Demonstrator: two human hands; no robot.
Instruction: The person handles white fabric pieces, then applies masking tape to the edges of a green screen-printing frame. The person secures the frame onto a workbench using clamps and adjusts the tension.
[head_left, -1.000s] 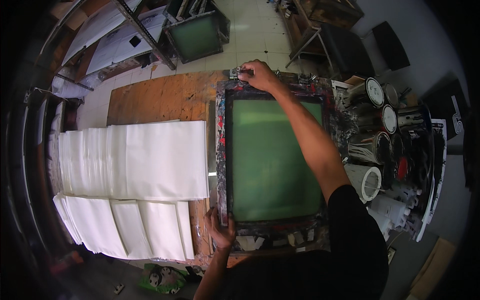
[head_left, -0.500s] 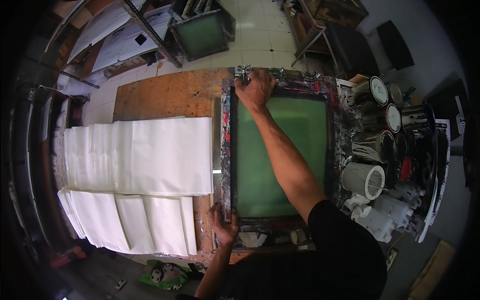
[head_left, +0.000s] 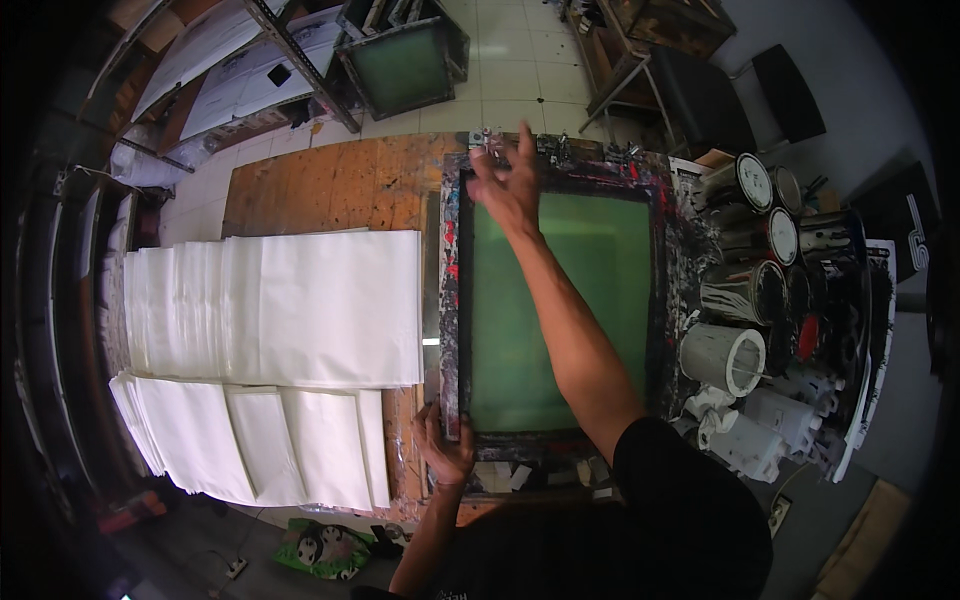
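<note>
At the near left corner of the screen (head_left: 505, 330), the left hand (head_left: 445, 450) was closed on its edge, fingers curled against the side. To the hand's left lay the nearer row of white sheets (head_left: 330, 430), overlapping in staggered batches; a second row (head_left: 340, 310) lay just beyond, both on the wooden table (head_left: 310, 190). The screen lay over the table, right of the sheets — green mesh in a dark, red-stained frame, with the right forearm (head_left: 575, 330) slanting across it. On its right stood a pale tub (head_left: 722, 358) and, farther along, smeared cans (head_left: 742, 290). The right hand (head_left: 507, 190) was open at the far left corner — fingers spread, slightly blurred; whether it touched the frame could not be told. Clamps (head_left: 560, 150) sat along the far edge. Past the table, another screen (head_left: 405, 70) leaned at a slant above the tiled floor (head_left: 510, 75).
</note>
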